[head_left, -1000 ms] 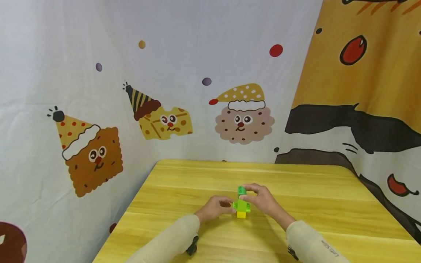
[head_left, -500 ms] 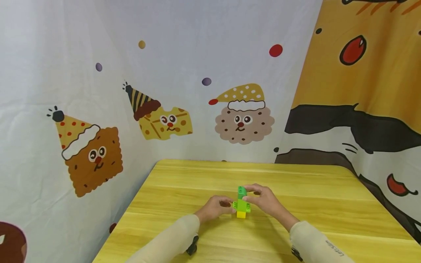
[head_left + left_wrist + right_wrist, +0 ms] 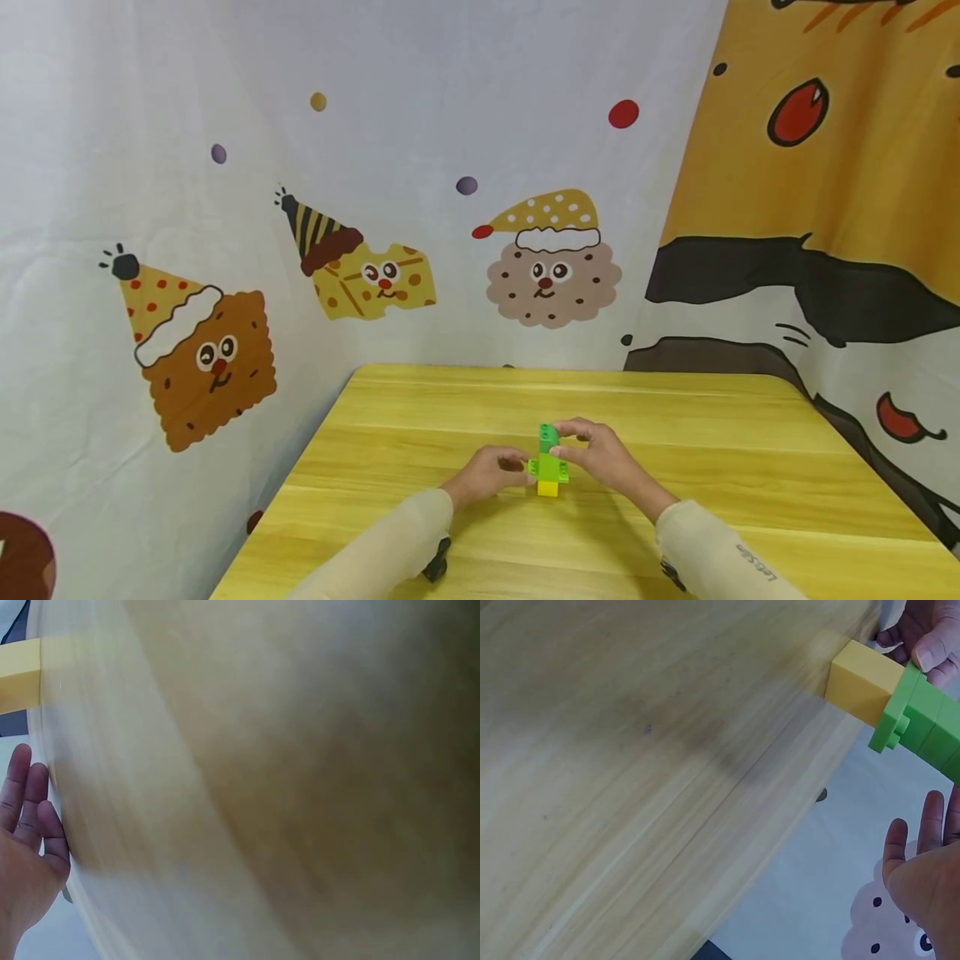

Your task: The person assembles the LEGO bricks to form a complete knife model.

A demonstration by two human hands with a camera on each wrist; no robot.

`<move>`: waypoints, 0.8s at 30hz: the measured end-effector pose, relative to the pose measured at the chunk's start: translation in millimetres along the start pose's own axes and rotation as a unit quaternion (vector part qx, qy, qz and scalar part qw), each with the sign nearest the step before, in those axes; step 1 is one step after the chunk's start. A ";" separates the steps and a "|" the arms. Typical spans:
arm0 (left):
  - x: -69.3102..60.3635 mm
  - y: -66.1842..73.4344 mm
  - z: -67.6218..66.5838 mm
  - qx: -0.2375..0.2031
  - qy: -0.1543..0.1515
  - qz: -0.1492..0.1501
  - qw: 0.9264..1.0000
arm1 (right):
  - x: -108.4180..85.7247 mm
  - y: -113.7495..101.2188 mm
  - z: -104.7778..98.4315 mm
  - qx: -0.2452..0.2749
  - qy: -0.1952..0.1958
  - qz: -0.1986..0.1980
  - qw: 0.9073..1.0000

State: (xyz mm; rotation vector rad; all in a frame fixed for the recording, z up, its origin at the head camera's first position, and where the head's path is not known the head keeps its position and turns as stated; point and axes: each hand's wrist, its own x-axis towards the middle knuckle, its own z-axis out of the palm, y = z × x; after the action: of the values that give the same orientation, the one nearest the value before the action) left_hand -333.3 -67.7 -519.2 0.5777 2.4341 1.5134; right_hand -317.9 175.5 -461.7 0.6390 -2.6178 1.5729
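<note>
A toy building-brick tower stands upright on the table in the head view. Its base is a yellow brick (image 3: 547, 488), with a wide light-green plate (image 3: 563, 472) and light-green brickwork above. A darker green brick (image 3: 547, 442) tops it. My right hand (image 3: 600, 454) pinches this top brick between thumb and fingers from the right. From the left, my left hand (image 3: 487, 477) holds the plate's end, its thumb (image 3: 934, 651) on the edge in the right wrist view. Some left fingers are partly hidden there. In the left wrist view, the yellow brick (image 3: 19, 675) shows beyond the left hand (image 3: 30, 840).
A wood-grain table (image 3: 420, 408) carries the tower. White cloth (image 3: 405, 100) with cartoon figures hangs behind and at the left, with an orange and black printed section (image 3: 840, 192) at the right. Both forearms wear light sleeves (image 3: 390, 542).
The head view has shifted a little, so the scene sits slightly further left. Both hands and the brick tower keep nearly the same positions relative to each other.
</note>
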 end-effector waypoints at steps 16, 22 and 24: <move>0.4 -0.2 0.3 -0.001 0.001 -0.003 1.000 | 2.1 4.5 2.1 -0.014 0.000 -0.014 1.000; 0.5 -0.2 0.7 0.003 -0.003 0.002 1.000 | 0.7 3.7 1.9 -0.009 0.003 -0.010 1.000; 0.8 -0.9 1.0 0.004 -0.003 0.001 1.000 | 0.4 3.9 2.5 -0.005 0.002 -0.004 1.000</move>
State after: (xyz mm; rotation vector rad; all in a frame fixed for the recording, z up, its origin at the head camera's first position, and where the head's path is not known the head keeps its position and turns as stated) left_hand -333.8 -66.9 -520.5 0.5857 2.4380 1.5004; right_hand -319.2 174.8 -466.1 0.6451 -2.6147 1.5556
